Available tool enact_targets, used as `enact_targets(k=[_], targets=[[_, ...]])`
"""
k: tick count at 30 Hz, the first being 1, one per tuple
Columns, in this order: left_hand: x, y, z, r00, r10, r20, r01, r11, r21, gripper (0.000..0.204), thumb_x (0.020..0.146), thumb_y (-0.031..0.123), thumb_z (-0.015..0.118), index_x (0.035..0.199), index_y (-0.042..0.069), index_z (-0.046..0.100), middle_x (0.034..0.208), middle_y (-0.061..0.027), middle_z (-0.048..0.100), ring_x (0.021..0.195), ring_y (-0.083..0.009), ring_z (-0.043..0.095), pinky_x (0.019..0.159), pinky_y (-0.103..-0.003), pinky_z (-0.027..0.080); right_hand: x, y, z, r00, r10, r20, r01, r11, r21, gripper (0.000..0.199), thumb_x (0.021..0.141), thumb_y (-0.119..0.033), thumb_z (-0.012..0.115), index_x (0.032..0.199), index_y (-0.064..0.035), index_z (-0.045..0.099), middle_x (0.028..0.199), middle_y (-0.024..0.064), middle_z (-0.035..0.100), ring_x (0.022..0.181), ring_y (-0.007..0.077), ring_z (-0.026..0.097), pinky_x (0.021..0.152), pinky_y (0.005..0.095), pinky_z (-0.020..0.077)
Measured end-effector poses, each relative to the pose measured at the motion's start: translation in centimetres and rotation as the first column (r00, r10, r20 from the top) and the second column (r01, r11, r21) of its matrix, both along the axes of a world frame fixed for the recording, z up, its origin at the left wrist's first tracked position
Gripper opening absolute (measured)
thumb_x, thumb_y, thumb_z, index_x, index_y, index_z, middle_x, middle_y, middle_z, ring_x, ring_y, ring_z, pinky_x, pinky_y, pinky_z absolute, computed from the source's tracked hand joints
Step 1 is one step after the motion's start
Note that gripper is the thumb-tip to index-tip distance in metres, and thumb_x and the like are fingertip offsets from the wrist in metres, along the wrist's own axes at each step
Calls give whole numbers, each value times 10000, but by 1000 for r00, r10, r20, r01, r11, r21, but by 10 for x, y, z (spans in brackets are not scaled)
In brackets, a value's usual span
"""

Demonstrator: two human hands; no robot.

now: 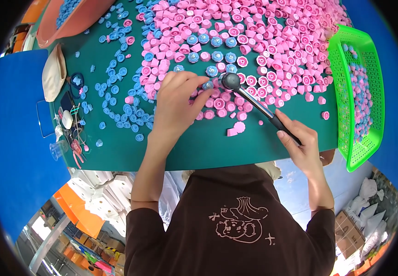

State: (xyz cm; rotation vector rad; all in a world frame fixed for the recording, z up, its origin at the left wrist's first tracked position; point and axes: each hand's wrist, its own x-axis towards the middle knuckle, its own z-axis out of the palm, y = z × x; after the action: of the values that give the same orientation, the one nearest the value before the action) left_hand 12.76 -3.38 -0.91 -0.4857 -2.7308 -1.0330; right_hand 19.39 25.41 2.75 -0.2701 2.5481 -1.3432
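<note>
A worker's left hand (177,103) closes thumb and forefinger in a narrow pinch around a blue piece (207,85) above the green table (217,149), near the front edge of a broad spread of pink cups (263,82); its other fingers curl in behind the forefinger, partly hidden from the overhead view. The right hand (301,141) wraps the black grip of a hammer (255,104), thumb and forefinger lying along the handle, the remaining fingers folded beneath and mostly out of sight; the silver shaft slants up and to the left, its round black head just beside the pinched piece; whether the two touch cannot be told.

Blue tops (217,56) stand in loose rows beyond the hands, pink cups around them; loose blue caps (114,89) scatter across the left of the table, a few pink ones among them; farther left lie a cream pouch (54,76) and pink-handled pliers (76,148), with a clear cup (58,149) near the edge. A salmon basin (87,22) holds more blue at the far left corner; a tilted green basket (341,92) at the right contains mixed pink and blue pieces; the worker wears a brown shirt (194,202) with a pale line drawing.
</note>
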Motion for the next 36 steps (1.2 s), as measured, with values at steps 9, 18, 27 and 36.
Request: enact_targets(k=[9, 18, 27, 36], targets=[[2, -1, -2, 1000, 14, 17, -14, 1000, -1, 221, 711, 133, 794, 894, 53, 697, 867, -47, 578, 827, -237, 525, 723, -351, 436, -1, -4, 3, 1000, 12, 24, -12, 1000, 2, 431, 861, -60, 656, 1286, -13, 595, 650, 29, 470, 591, 110, 436, 553, 261, 355], [5, -8, 2, 1000, 21, 6, -21, 1000, -15, 250, 699, 167, 806, 898, 57, 700, 871, -45, 584, 834, -244, 537, 731, -349, 440, -7, -14, 9, 998, 60, -19, -60, 998, 25, 439, 859, -45, 645, 1294, -19, 589, 643, 48, 457, 575, 129, 435, 543, 270, 356], [46, -101, 42, 851, 523, -34, -524, 848, -79, 166, 743, 118, 791, 894, 93, 727, 874, -39, 630, 805, -188, 580, 686, -311, 457, -13, -26, 17, 992, 117, -42, -112, 987, 115, 437, 865, 3, 627, 1299, -7, 575, 687, 61, 485, 588, 141, 443, 557, 278, 373], [75, -97, 29, 904, 406, 132, -395, 913, -106, 168, 735, 70, 768, 897, 80, 726, 844, -48, 594, 832, -194, 568, 708, -298, 436, -11, -21, 5, 999, -42, -34, 42, 999, -16, 434, 912, -122, 637, 1325, -13, 558, 887, 64, 644, 761, 104, 553, 689, 234, 434]])
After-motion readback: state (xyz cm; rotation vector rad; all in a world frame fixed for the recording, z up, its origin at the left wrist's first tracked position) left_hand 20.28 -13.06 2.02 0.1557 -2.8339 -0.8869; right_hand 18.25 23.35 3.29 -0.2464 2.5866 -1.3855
